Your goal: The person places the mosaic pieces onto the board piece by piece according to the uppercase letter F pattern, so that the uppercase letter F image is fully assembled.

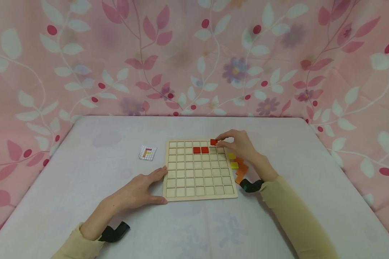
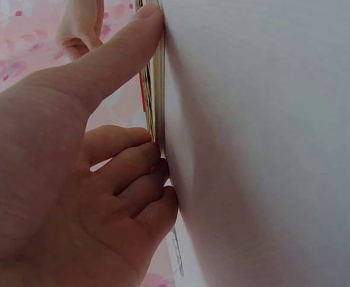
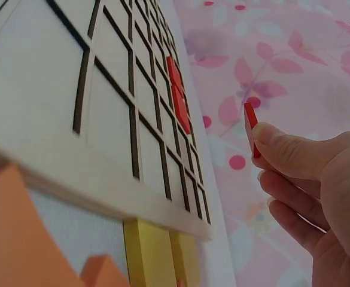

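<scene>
A square wooden grid board (image 1: pixel 199 199) lies flat on the table with two red square tiles (image 1: pixel 201 150) side by side in its second row. My right hand (image 1: pixel 238 144) pinches another red tile (image 1: pixel 214 142) between thumb and fingertips, over the board's far right part. In the right wrist view this held tile (image 3: pixel 251 128) stands on edge, raised off the board. My left hand (image 1: pixel 136 190) rests against the board's left edge, thumb at the near corner and fingers farther up. The left wrist view shows its fingers (image 2: pixel 136 167) bent slightly against the edge.
Yellow tiles (image 1: pixel 234 165) and orange pieces (image 1: pixel 241 169) lie along the board's right side, partly under my right arm. A small card (image 1: pixel 147 153) with a coloured grid pattern lies left of the board. Floral pink cloth (image 1: pixel 188 72) hangs behind the white table (image 1: pixel 116 129).
</scene>
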`<state>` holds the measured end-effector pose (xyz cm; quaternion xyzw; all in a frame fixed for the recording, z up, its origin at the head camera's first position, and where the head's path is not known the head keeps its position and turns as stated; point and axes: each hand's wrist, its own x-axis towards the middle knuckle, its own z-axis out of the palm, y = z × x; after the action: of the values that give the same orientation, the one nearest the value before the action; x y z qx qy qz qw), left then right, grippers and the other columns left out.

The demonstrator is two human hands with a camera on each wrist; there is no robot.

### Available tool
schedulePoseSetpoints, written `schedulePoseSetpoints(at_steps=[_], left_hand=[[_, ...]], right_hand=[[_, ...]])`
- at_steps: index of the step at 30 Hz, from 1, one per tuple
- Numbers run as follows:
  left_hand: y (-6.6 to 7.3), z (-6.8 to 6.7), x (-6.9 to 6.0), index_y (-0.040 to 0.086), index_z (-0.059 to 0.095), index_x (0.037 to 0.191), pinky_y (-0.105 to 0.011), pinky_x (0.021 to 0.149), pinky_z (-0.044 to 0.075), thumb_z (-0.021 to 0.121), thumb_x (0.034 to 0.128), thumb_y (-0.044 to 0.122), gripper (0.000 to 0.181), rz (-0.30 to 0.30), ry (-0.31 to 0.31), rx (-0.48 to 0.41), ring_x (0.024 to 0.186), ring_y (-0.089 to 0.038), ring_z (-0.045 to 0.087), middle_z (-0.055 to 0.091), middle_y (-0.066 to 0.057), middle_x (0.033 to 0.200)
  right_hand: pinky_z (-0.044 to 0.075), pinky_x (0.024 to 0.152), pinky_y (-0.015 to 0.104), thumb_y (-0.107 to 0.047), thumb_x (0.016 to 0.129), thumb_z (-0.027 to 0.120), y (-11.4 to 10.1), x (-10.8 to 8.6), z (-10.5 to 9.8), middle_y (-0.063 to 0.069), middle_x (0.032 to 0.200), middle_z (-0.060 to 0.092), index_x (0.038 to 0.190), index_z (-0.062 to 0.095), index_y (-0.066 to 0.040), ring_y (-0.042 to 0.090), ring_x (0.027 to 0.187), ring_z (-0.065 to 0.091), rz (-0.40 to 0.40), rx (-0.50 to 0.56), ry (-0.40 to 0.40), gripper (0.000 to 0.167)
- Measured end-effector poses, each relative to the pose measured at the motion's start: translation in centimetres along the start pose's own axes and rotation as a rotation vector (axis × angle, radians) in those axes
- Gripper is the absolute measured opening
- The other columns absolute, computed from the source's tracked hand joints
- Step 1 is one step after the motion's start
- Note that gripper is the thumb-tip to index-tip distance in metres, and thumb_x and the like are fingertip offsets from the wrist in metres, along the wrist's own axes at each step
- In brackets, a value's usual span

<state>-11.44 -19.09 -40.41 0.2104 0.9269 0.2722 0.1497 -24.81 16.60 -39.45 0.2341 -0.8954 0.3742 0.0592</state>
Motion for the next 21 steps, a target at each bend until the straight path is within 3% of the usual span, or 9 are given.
schedulePoseSetpoints(at_steps=[9,21], left_hand=[[0.2,0.1,0.1,0.012,0.034,0.157,-0.054,0.116,0.032,0.083,0.0772,0.047,0.100,-0.020,-0.007,-0.008,0.148,-0.031,0.032,0.032,-0.007,0.163],[0.2,0.1,0.2,0.013,0.033,0.157,-0.054,0.116,0.032,0.083,0.0768,0.048,0.101,-0.031,-0.010,-0.020,0.149,-0.032,0.031,0.031,-0.006,0.163]], right_hand=[[0.050,0.095,0.049,-0.018,0.086,0.079,-2.2,1.9,2.9,0.006,0.099,0.077,0.102,0.079,-0.009,0.027,0.103,0.066,-0.046,-0.002,-0.044,0.018],[0.050,0.097,0.044,-0.021,0.088,0.078,-3.8,3.0,5.2,0.004,0.102,0.077,0.103,0.079,-0.011,0.025,0.106,0.066,0.002,-0.014,-0.088,0.019]])
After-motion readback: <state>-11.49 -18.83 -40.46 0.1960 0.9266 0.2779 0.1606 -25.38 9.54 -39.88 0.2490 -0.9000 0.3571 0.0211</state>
